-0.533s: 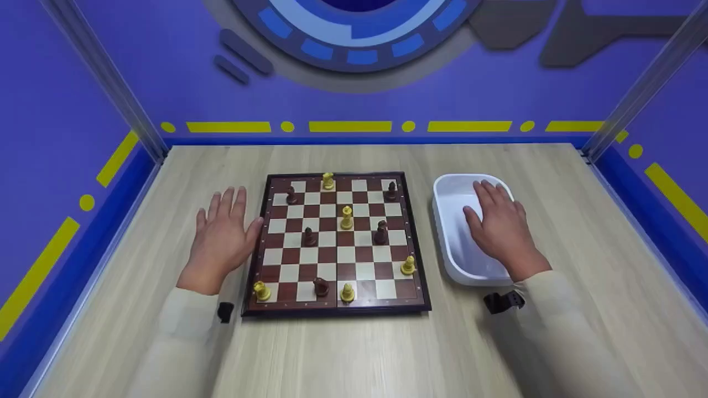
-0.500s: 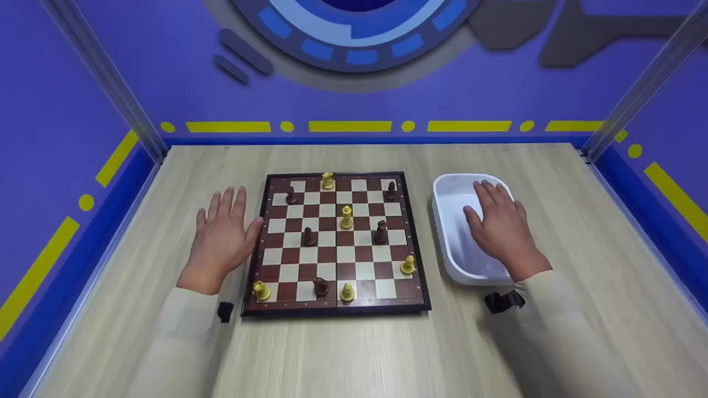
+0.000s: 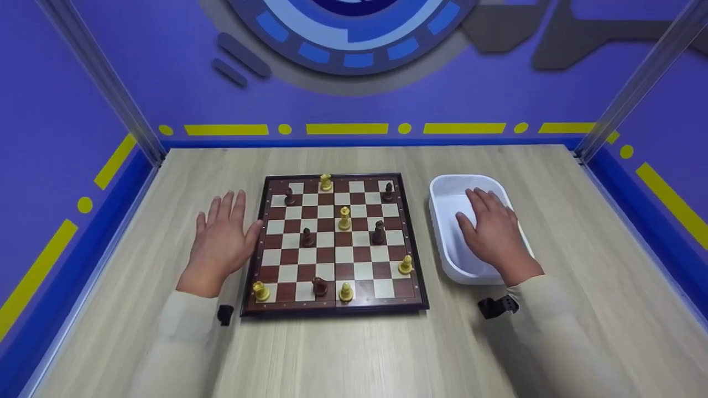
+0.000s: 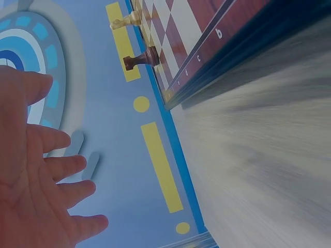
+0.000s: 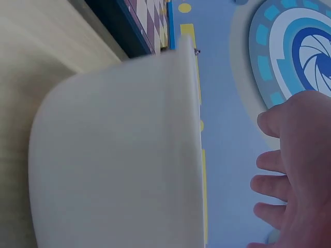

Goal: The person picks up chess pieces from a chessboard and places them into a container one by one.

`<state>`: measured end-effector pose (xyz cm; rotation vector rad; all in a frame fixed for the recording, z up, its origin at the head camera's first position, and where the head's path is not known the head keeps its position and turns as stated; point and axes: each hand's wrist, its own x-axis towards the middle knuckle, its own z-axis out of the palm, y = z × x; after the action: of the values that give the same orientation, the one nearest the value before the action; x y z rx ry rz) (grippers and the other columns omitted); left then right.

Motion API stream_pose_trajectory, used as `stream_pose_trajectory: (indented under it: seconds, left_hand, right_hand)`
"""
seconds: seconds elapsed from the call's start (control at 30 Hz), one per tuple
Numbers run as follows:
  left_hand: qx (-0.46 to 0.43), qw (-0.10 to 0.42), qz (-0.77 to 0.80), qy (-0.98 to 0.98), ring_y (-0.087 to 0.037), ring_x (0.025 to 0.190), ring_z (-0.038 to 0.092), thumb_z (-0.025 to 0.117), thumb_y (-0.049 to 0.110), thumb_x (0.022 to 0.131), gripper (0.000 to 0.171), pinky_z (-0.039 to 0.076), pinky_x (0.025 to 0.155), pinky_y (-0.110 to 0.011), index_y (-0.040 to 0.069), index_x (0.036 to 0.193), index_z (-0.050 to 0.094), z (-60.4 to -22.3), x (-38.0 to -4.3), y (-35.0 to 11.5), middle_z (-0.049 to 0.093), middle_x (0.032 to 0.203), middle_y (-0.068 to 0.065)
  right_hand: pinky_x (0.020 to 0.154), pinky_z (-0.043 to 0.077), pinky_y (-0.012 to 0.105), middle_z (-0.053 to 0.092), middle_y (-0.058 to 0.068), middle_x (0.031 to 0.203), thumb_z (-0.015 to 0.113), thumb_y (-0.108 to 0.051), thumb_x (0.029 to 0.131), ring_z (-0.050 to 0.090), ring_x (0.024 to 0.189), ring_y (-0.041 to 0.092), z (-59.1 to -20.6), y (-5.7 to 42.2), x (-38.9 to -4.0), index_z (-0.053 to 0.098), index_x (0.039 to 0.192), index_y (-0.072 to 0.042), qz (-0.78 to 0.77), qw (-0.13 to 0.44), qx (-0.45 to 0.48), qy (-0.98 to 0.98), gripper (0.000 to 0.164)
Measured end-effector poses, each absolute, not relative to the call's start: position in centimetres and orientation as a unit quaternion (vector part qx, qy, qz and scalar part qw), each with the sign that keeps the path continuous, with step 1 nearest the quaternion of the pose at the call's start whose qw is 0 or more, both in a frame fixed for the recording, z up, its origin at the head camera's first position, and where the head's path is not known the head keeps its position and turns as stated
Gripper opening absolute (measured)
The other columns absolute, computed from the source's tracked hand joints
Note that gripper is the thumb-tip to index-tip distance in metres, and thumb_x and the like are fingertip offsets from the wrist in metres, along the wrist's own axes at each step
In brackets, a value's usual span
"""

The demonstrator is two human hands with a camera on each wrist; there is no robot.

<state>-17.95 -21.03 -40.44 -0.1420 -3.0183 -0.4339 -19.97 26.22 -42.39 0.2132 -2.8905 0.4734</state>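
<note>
My left hand (image 3: 218, 237) hovers with straight, spread fingers beside the left edge of the chessboard (image 3: 354, 307); it holds nothing. In the left wrist view the left hand (image 4: 36, 170) stands above the table, apart from the board. My right hand (image 3: 495, 229), fingers extended, is over the white plastic tub (image 3: 451, 254) and hides part of its inside. The right wrist view has the right hand (image 5: 305, 170) above the tub's rim (image 5: 191, 139). Several gold and dark brown chess pieces stand upright on the board, among them a gold king or queen (image 3: 345, 220) and a dark knight (image 3: 319, 287).
A pale wooden table (image 3: 343, 354) bears the board and the tub, with a narrow gap between them. Blue panels (image 3: 354, 105) wall in the back and both sides. Black straps (image 3: 498, 307) show by the wrists.
The head view has shifted slightly. My right hand has moved a little to the left and nearer over the tub. The left hand and the chess pieces keep their places.
</note>
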Motion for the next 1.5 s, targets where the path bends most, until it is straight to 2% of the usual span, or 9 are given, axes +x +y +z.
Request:
stream_pose_trajectory:
  seconds: [0.13,0.4,0.63,0.93,1.03,1.17,1.33,1.43,1.5]
  left_hand:
    - [-0.051,0.041,-0.148,-0.987,-0.047,0.144,0.017,0.04,0.039,0.102,0.068,0.015,0.113,-0.07,-0.001,0.153,0.019,-40.6,-17.9,-21.0,0.023,0.155,-0.027]
    - [-0.054,0.008,-0.174,-0.983,-0.05,0.128,0.041,0.042,0.023,0.1,0.059,0.039,0.103,-0.064,-0.007,0.149,0.027,-41.6,-17.8,-21.5,0.04,0.142,-0.033]
    - [-0.047,-0.059,-0.201,-0.977,-0.048,0.124,0.048,0.037,0.018,0.101,0.056,0.041,0.106,-0.057,-0.012,0.146,0.027,-42.9,-18.1,-22.0,0.047,0.133,-0.036]
    - [-0.039,-0.1,-0.226,-0.968,-0.04,0.119,0.056,0.041,0.018,0.101,0.055,0.046,0.102,-0.054,-0.012,0.145,0.03,-44.3,-18.7,-22.4,0.056,0.127,-0.033]
    - [-0.038,-0.112,-0.241,-0.963,-0.032,0.104,0.063,0.044,0.018,0.101,0.054,0.05,0.093,-0.049,-0.009,0.146,0.032,-44.7,-18.7,-22.4,0.063,0.118,-0.027]
    - [-0.031,-0.125,-0.264,-0.956,-0.02,0.077,0.06,0.045,0.017,0.101,0.054,0.052,0.068,-0.036,-0.006,0.148,0.03,-45.1,-18.7,-22.3,0.067,0.096,-0.017]
    - [-0.023,-0.126,-0.294,-0.947,-0.021,0.08,0.063,0.044,0.013,0.101,0.054,0.05,0.057,-0.03,-0.004,0.149,0.027,-45.6,-18.5,-22.3,0.064,0.116,-0.026]
    - [-0.028,-0.122,-0.305,-0.944,-0.025,0.09,0.064,0.043,0.011,0.101,0.053,0.053,0.063,-0.032,-0.004,0.15,0.027,-45.9,-18.4,-22.3,0.057,0.129,-0.029]
    - [-0.031,-0.124,-0.31,-0.942,-0.024,0.087,0.065,0.043,0.011,0.101,0.054,0.054,0.063,-0.033,-0.003,0.15,0.026,-45.9,-18.4,-22.3,0.06,0.123,-0.028]
  right_hand:
    - [0.11,0.024,0.07,0.038,0.025,0.149,0.048,-0.03,0.1,0.028,0.141,0.045,-42.5,25.7,-19.8,0.038,0.146,0.001,0.166,0.103,0.076,-0.978,0.056]
    - [0.109,0.03,0.064,0.044,0.024,0.144,0.054,-0.027,0.098,0.036,0.137,0.042,-42.4,24.7,-19.3,0.043,0.142,0.001,0.186,0.139,0.108,-0.967,0.054]
    - [0.114,0.032,0.053,0.046,0.021,0.143,0.058,-0.02,0.096,0.039,0.137,0.038,-42.3,23.6,-18.5,0.048,0.14,-0.001,0.247,0.14,0.153,-0.946,0.049]
    - [0.111,0.038,0.052,0.049,0.017,0.142,0.061,-0.022,0.095,0.045,0.134,0.034,-42.2,22.0,-17.5,0.05,0.14,-0.007,0.26,0.13,0.164,-0.943,0.048]
    - [0.105,0.045,0.05,0.055,0.015,0.135,0.064,-0.02,0.093,0.053,0.125,0.032,-42.5,21.5,-17.2,0.054,0.136,-0.007,0.268,0.145,0.176,-0.936,0.045]
    - [0.087,0.057,0.043,0.063,0.01,0.121,0.069,-0.016,0.089,0.062,0.109,0.025,-42.9,21.1,-17.0,0.061,0.128,-0.007,0.285,0.175,0.195,-0.922,0.041]
    - [0.076,0.058,0.039,0.066,0.009,0.112,0.071,-0.013,0.086,0.065,0.093,0.024,-43.4,20.6,-16.7,0.064,0.123,-0.007,0.296,0.188,0.215,-0.911,0.038]
    - [0.074,0.057,0.038,0.067,0.01,0.108,0.071,-0.011,0.086,0.065,0.085,0.025,-43.7,20.4,-16.5,0.065,0.12,-0.006,0.299,0.178,0.217,-0.912,0.035]
    - [0.072,0.057,0.037,0.067,0.01,0.105,0.071,-0.01,0.085,0.065,0.082,0.024,-43.7,20.2,-16.3,0.066,0.118,-0.006,0.303,0.17,0.217,-0.912,0.033]
